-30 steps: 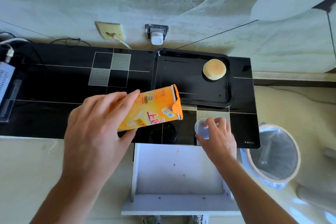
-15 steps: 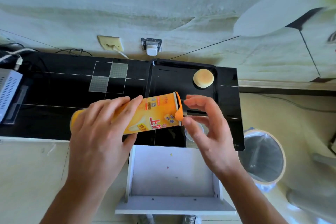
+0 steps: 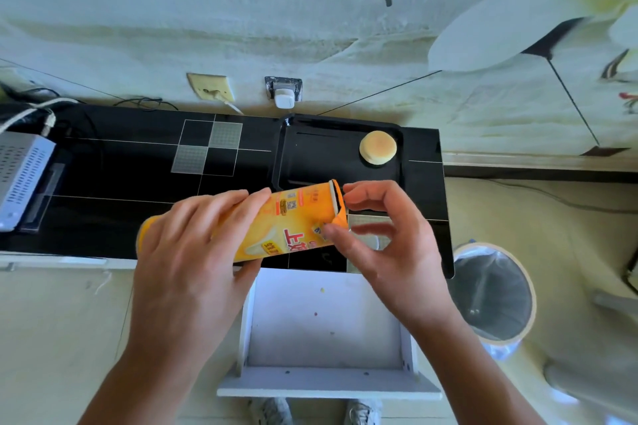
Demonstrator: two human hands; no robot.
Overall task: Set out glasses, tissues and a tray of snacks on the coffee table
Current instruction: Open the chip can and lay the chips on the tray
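Left hand (image 3: 186,262) wraps its fingers round the body of an orange snack canister (image 3: 276,224), holding it tilted at the centre of the frame with its open mouth pointing right, toward the black tray (image 3: 300,155). Right hand (image 3: 390,245) is at that mouth, fingers curled, the thumb tip touching the canister's lower rim and the index finger arched over the upper rim; whether it actually pinches a torn flap of the rim cannot be told.

The tray lies on the black glass table (image 3: 121,183), upper right of centre, with one round cake (image 3: 378,147) in its far right corner. A clear lid (image 3: 371,240) seems to rest on the table behind the right hand, largely hidden.

The step in hand looks like getting snacks out of the canister onto the tray. To do it well, the person should move the mouth over the bare left part of the tray before tipping further, keep the left grip firm but not crushing, and let the right hand guide pieces out a few at a time. Tipping too steeply here would likely spill them onto the table or into the open white drawer (image 3: 324,317) below.
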